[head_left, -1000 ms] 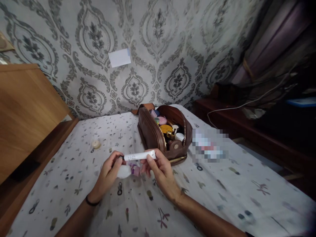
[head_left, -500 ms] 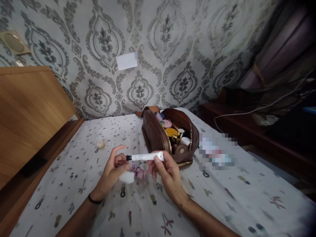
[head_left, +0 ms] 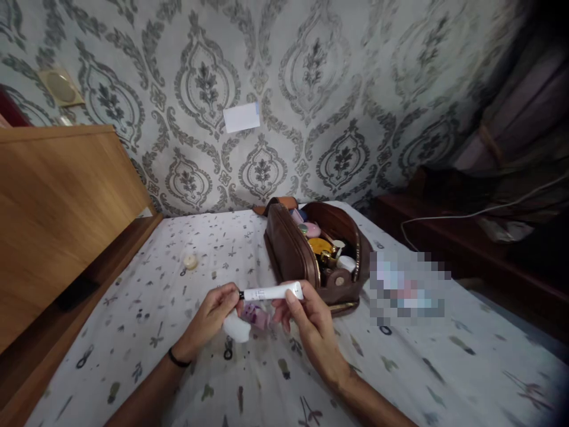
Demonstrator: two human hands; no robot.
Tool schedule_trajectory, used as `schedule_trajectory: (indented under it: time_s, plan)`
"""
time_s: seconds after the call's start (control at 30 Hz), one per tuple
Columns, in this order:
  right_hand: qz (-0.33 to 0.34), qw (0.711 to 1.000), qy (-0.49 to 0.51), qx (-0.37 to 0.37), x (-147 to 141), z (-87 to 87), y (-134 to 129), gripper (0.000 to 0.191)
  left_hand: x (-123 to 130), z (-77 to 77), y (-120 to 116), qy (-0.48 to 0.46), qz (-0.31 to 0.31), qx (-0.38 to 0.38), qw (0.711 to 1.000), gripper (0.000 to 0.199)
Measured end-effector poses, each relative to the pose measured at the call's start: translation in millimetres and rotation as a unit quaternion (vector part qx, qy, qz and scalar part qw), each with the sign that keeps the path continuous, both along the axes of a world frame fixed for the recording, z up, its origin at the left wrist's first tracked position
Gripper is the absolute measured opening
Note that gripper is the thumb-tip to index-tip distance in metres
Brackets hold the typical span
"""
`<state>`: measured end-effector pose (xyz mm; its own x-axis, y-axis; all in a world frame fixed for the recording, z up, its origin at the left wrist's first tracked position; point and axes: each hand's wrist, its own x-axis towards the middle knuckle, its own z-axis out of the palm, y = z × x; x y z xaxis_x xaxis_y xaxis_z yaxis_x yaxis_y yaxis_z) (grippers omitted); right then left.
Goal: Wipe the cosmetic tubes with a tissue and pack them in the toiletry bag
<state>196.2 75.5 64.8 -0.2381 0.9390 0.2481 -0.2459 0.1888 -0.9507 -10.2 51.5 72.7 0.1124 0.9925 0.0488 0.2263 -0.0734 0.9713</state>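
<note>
Small cream-coloured pot at eleven o'clock from left hand, which pinches black cap of white squeeze tube. Tube spans both hands; right hand pinches flat end. Unzipped brown toiletry bag, two o'clock from tube.

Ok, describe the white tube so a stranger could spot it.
Find the open brown bag on the printed sheet. Nearer the camera, the left hand and right hand hold the tube between them. Unlike the bulky white object just below, it is slim with a black end.
</note>
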Motion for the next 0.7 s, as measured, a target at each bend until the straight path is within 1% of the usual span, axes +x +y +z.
schedule_trajectory:
  time_s: [0.2, 0.3, 0.4, 0.5, 0.6, 0.63, 0.7]
  plan:
    - [0.015, 1.0, 0.002, 0.023, -0.8, 1.1, -2.4, 0.035, -1.7, 1.9, -0.6, -0.018, 0.008, -0.006, 1.0, 0.051]
    - [0.021, 1.0, 0.019, 0.011, -1.5, 6.6, -4.5, 0.037, -2.7, 3.5, -2.5, -0.017, 0.007, -0.005, 1.0, 0.051]
    - [0.036, 0.998, 0.043, -0.016, -1.9, 12.2, -8.8, 0.037, -0.5, 3.9, -4.0, -0.028, 0.008, 0.0, 1.0, 0.051]
    - [0.065, 0.994, 0.071, -0.046, -3.4, 12.6, -15.0, 0.04, 7.8, 4.2, -6.0, -0.058, 0.007, -0.005, 0.998, 0.049]
    - [0.116, 0.988, 0.085, -0.063, -4.5, 8.4, -20.7, 0.045, 22.7, 7.5, -10.8, -0.092, -0.036, -0.027, 0.995, 0.048]
    - [0.133, 0.986, 0.086, -0.06, -3.4, 7.2, -21.8, 0.047, 28.7, 9.2, -13.0, -0.106, -0.046, -0.041, 0.992, 0.048]
    - [0.141, 0.987, 0.074, -0.03, 2.8, 6.8, -22.3, 0.049, 41.5, 12.5, -16.9, -0.133, -0.037, -0.07, 0.988, 0.049]
